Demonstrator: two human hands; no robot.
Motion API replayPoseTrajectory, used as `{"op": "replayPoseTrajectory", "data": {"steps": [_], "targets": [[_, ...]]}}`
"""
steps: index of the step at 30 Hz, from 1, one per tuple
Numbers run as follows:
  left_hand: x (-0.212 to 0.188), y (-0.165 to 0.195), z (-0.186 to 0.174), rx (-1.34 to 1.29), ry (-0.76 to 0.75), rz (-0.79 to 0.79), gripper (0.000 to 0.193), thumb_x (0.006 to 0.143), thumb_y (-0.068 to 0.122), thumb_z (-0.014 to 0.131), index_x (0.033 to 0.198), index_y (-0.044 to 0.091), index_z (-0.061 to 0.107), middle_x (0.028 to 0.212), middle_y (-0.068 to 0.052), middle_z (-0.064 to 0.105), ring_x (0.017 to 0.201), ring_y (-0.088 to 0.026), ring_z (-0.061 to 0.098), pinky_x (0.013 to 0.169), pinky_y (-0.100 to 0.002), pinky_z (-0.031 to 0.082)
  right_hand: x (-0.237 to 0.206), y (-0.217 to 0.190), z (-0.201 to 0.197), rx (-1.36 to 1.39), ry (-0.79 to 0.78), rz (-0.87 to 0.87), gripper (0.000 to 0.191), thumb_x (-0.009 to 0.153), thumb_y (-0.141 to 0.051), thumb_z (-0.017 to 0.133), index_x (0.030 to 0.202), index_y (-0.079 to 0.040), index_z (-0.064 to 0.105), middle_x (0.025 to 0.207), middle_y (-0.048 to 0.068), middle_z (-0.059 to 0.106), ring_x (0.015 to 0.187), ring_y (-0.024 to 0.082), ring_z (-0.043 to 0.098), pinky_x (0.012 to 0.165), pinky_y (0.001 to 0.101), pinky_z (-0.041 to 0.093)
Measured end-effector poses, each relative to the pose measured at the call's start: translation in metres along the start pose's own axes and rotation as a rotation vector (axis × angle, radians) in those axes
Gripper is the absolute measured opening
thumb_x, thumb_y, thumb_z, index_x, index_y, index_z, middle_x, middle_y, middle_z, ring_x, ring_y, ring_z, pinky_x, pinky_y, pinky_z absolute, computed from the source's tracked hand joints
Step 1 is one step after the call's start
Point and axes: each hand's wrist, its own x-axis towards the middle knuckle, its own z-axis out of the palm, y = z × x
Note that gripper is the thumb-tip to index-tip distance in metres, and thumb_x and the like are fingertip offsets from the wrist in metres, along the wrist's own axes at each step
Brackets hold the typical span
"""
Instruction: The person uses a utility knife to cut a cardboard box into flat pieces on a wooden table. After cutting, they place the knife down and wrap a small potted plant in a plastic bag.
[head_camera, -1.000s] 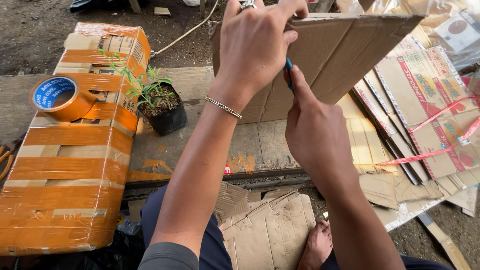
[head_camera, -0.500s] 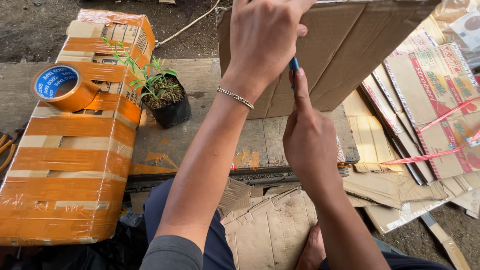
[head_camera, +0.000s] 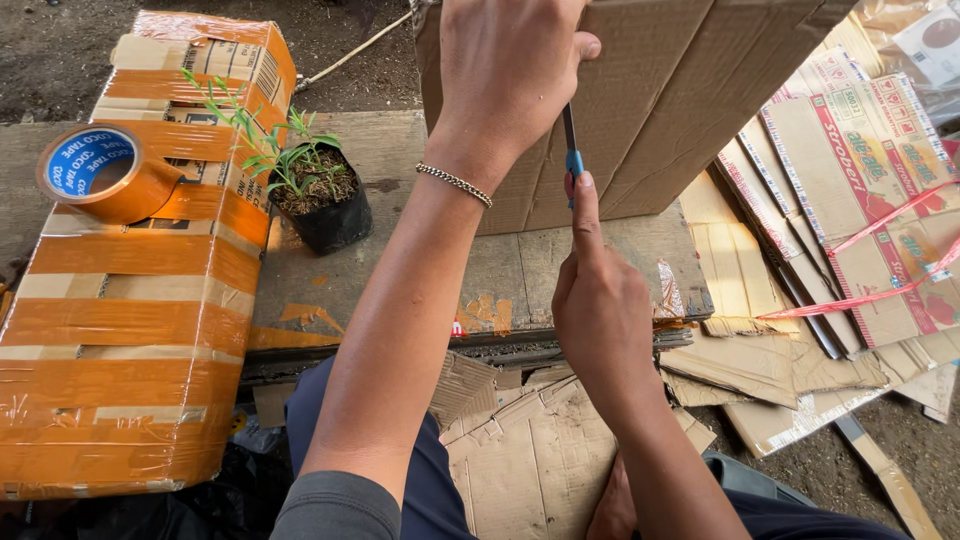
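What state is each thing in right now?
Left hand: gripping the cardboard sheet's upper edge.
Right hand: holding the blue cutter, forefinger along it.
Blue cutter: blade against the sheet.
Cardboard sheet: held upright on the wooden board.
Taped box: closed, wrapped in orange tape.
Tape roll: resting on the box.
Potted seedling: upright.

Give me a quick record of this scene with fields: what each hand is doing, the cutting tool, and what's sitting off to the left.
left hand: grips the top edge of the upright cardboard sheet
right hand: holds the blue-handled cutter, blade against the cardboard
potted seedling: black pot, on the wooden board
taped box: wrapped in orange tape, left of the pot
tape roll: rests on the box
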Motion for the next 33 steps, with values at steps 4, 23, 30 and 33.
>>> {"op": "replayPoseTrajectory", "data": {"steps": [4, 23, 30, 33], "targets": [[0.000, -0.004, 0.004, -0.006, -0.032, -0.013, 0.026, 0.081, 0.031, 0.089, 0.079, 0.010, 0.073, 0.063, -0.002, 0.066, 0.061, -0.021, 0.066, 0.063, -0.042, 0.047, -0.010, 0.000, 0.013, -0.019, -0.049, 0.036, 0.072, 0.095, 0.003, 0.053, 0.161, 0.000, 0.024, 0.064, 0.018, 0.063, 0.051, 0.030, 0.062, 0.049, 0.0479, 0.047], [0.006, 0.009, -0.019, -0.034, -0.052, 0.043, 0.049, 0.077, 0.028, 0.091, 0.123, 0.026, 0.074, 0.090, -0.003, 0.076, 0.084, -0.021, 0.071, 0.088, -0.044, 0.045, 0.047, -0.020, -0.038, 0.066, -0.049, 0.110, 0.060, 0.099, -0.005, 0.052, 0.157, -0.016, 0.041, 0.070, 0.025, 0.066, 0.059, 0.043, 0.066, 0.057, 0.0540, 0.045], [0.006, 0.010, -0.016, 0.054, -0.031, 0.080, 0.054, 0.073, 0.022, 0.091, 0.123, 0.016, 0.071, 0.090, -0.002, 0.077, 0.088, -0.020, 0.073, 0.089, -0.044, 0.044, 0.050, -0.006, -0.009, 0.071, -0.010, 0.067, 0.064, 0.100, -0.003, 0.052, 0.160, -0.013, 0.035, 0.073, 0.025, 0.067, 0.061, 0.041, 0.068, 0.057, 0.0540, 0.048], [0.003, 0.008, -0.011, 0.051, -0.055, 0.067, 0.050, 0.076, 0.020, 0.091, 0.122, 0.015, 0.072, 0.086, -0.002, 0.076, 0.084, -0.020, 0.072, 0.088, -0.044, 0.045, 0.040, -0.001, -0.002, 0.044, -0.011, 0.040, 0.066, 0.098, -0.002, 0.053, 0.160, -0.009, 0.034, 0.076, 0.025, 0.068, 0.060, 0.041, 0.068, 0.057, 0.0544, 0.048]]}}
